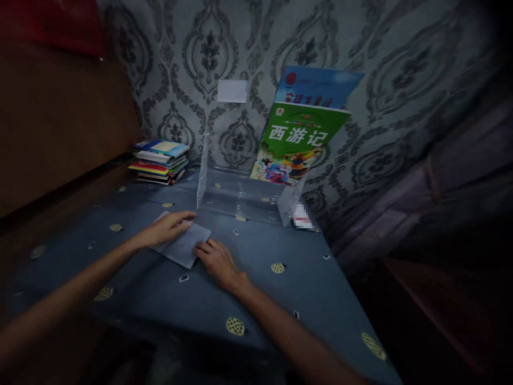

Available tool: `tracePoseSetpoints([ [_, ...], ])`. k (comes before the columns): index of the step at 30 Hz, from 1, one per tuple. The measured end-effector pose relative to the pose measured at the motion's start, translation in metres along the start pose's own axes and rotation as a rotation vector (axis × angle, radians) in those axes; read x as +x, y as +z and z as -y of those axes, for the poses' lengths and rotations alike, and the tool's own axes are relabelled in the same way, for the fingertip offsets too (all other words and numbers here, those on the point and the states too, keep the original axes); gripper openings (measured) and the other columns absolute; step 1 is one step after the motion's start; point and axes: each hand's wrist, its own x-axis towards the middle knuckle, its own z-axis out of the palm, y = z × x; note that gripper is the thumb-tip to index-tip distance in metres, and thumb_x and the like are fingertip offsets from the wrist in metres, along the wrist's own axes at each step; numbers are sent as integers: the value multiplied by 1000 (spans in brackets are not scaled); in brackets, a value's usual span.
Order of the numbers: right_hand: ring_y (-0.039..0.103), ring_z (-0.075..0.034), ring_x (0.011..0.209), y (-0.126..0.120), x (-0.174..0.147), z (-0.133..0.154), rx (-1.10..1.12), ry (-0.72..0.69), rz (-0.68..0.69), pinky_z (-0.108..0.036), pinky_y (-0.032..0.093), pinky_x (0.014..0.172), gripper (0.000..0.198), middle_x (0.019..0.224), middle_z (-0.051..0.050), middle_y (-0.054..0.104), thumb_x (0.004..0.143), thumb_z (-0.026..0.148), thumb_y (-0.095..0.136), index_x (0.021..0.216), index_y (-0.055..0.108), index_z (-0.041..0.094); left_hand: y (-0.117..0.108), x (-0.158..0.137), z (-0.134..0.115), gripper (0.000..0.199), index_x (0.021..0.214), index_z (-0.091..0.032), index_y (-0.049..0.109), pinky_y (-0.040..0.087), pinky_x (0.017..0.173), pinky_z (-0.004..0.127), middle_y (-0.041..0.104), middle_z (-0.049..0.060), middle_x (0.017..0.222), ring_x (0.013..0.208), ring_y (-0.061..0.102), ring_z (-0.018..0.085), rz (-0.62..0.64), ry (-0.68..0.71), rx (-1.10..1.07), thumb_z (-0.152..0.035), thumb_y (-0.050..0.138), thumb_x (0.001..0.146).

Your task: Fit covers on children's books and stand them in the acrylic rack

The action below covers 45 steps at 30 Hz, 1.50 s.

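Note:
A thin book with a plain pale grey cover point(179, 247) lies flat on the table in front of me. Across its upper part rests my left hand point(170, 227), fingers stretched out towards the right. My right hand point(216, 261) is at the book's right edge, its fingers bent over the corner; its thumb is hard to make out. Just beyond both hands stands a clear plastic rack point(239, 206). Two picture books lean upright at its right end, a green one point(296, 141) in front of a blue one point(320, 88).
A stack of several books point(160, 163) stands at the table's back left. A small pixelated item point(302, 216) is beside the rack's right end. Patterned wallpaper point(210, 48) rises behind, with a white card point(232, 91) in front of it. The blue tablecloth point(256, 299) covers the table.

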Motion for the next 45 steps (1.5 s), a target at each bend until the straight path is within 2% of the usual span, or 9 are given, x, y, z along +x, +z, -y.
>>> tracePoseSetpoints([
  [5, 59, -23, 111, 3, -6, 1, -24, 0, -53, -37, 49, 91, 28, 129, -6, 71, 103, 15, 50, 122, 69, 23, 42, -30, 23, 55, 137, -24, 62, 35, 121, 46, 57, 12, 150, 143, 49, 29, 53, -94, 142, -53, 42, 95],
  [8, 59, -22, 111, 4, -9, 1, -27, 3, -84, -37, 47, 93, 28, 128, -6, 71, 103, 14, 52, 122, 69, 23, 35, -27, 47, 55, 139, -21, 60, 27, 124, 53, 50, 14, 156, 149, 40, 31, 20, -178, 217, -48, 41, 95],
  [13, 60, -22, 109, 4, -10, 0, -10, 2, -82, -36, 47, 90, 28, 126, -6, 72, 100, 10, 54, 120, 69, 23, 6, -28, 90, 59, 142, -10, 55, 32, 121, 51, 46, 22, 156, 149, 40, 31, -51, -322, 320, -40, 35, 95],
  [17, 59, -22, 106, 3, -8, 0, 1, -1, -79, -36, 47, 88, 27, 125, -6, 72, 102, 13, 52, 121, 69, 23, 6, -35, 100, 57, 145, -13, 51, 28, 122, 54, 46, 18, 158, 150, 39, 29, -90, -345, 367, -35, 31, 96],
  [27, 61, -22, 104, -6, -39, -28, 26, 20, -83, -39, 45, 92, 30, 129, -8, 72, 102, 14, 50, 122, 71, 22, 35, -43, 79, 61, 143, -10, 53, 34, 121, 53, 50, 19, 154, 148, 41, 32, -130, -289, 376, -40, 35, 94],
  [31, 64, -21, 107, -16, -83, -64, 33, 69, -104, -39, 45, 93, 31, 129, -10, 72, 104, 16, 47, 124, 71, 22, 59, -49, 46, 57, 141, -16, 56, 35, 120, 52, 55, 16, 151, 145, 45, 32, -113, -208, 354, -45, 41, 94],
  [36, 60, -22, 122, -42, -120, -87, 44, 125, -24, -43, 44, 99, 34, 131, -9, 71, 100, 12, 49, 122, 72, 24, 74, -46, -2, 41, 123, -21, 64, 49, 102, 53, 62, 15, 126, 116, 60, 33, -103, -127, 452, -44, 46, 94],
  [41, 55, -22, 132, -45, -77, -48, 64, 112, 54, -42, 43, 111, 37, 141, -9, 64, 96, 11, 52, 129, 68, 20, 80, -37, -14, 30, 112, -23, 64, 52, 96, 51, 64, 14, 117, 104, 64, 32, -66, -103, 550, -36, 41, 97],
  [45, 42, -24, 146, -20, -18, -13, 74, 79, 70, -42, 34, 121, 42, 154, -16, 51, 103, 20, 46, 143, 55, 10, 92, -38, -3, 34, 121, -24, 60, 49, 107, 50, 61, 15, 134, 123, 61, 32, -126, -82, 561, -32, 35, 100],
])
